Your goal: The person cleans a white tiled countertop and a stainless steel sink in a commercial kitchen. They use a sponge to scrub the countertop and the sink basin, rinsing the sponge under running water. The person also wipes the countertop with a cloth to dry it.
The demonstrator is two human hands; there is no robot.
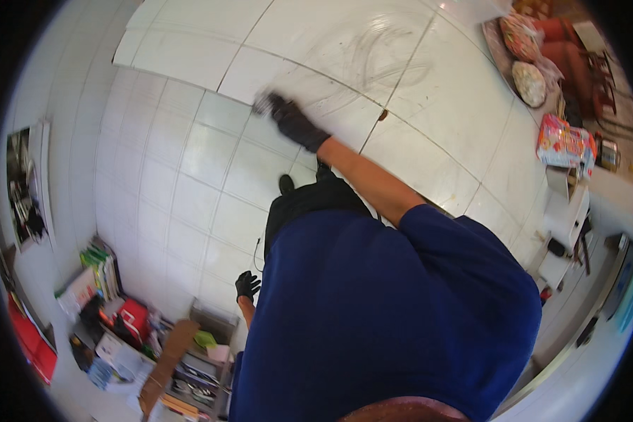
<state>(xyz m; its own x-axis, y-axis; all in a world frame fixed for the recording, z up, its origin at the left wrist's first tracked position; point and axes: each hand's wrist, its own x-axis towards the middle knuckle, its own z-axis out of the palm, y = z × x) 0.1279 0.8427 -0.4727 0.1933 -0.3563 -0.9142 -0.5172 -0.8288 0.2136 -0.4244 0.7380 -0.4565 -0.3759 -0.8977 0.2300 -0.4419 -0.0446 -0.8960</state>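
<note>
Black gloves cover both hands. One right hand (295,123) is stretched up against the white tiled wall (190,162) and is clenched on one small grey scrubbing pad (262,104), which sticks out at the fingertips and touches the tile beside a grout line. One left hand (247,285) hangs low near the blue shirt (387,309), fingers loosely spread and holding nothing. Two wrapped plates (524,60) sit far right.

Small grey scrubbing pad (262,103), blurred, flat against the scuffed white floor tiles (373,63).
</note>
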